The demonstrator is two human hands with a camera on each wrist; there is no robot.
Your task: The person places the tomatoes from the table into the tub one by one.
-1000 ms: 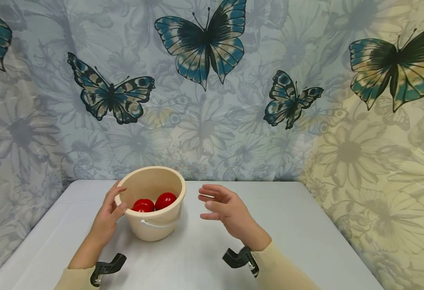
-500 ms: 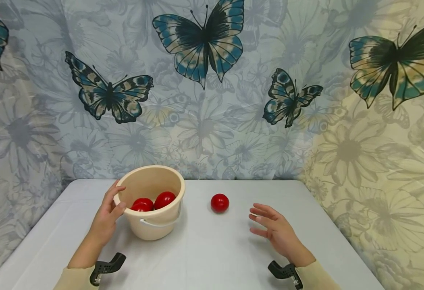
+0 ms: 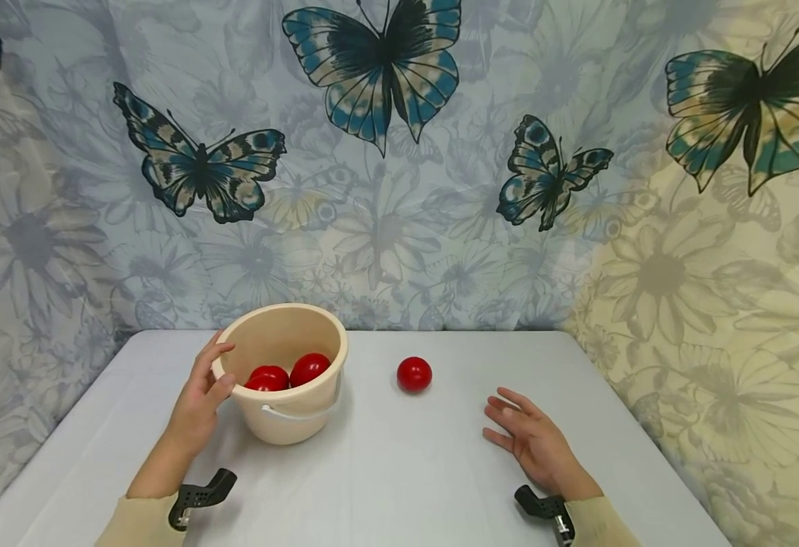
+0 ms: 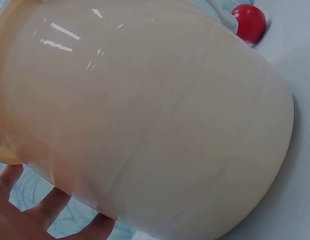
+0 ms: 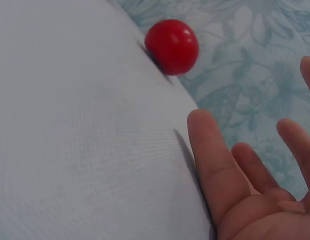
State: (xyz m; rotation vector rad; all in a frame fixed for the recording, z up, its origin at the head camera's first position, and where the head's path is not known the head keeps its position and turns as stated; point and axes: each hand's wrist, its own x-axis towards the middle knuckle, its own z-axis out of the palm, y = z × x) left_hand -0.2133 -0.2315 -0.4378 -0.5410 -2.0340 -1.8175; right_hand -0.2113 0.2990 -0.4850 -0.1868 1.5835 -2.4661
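Observation:
A cream plastic bucket with a thin white handle stands on the left half of the table. Inside it lie shiny red balls, partly hidden by the near rim. My left hand grips the bucket's left rim, thumb at the front; in the left wrist view its fingers lie along the bucket's side. To the right of the bucket, a single red ball sits on the table. My right hand rests low over the table right of that ball, palm turned sideways, fingers loosely spread and holding nothing.
A white cloth covers the table, whose back edge meets a butterfly-patterned fabric backdrop. Black wrist mounts stick out from both forearms near the beige sleeves.
My right hand released the single red ball onto the table and drew away to the right and toward me. The left hand stays on the bucket. The head view tipped slightly.

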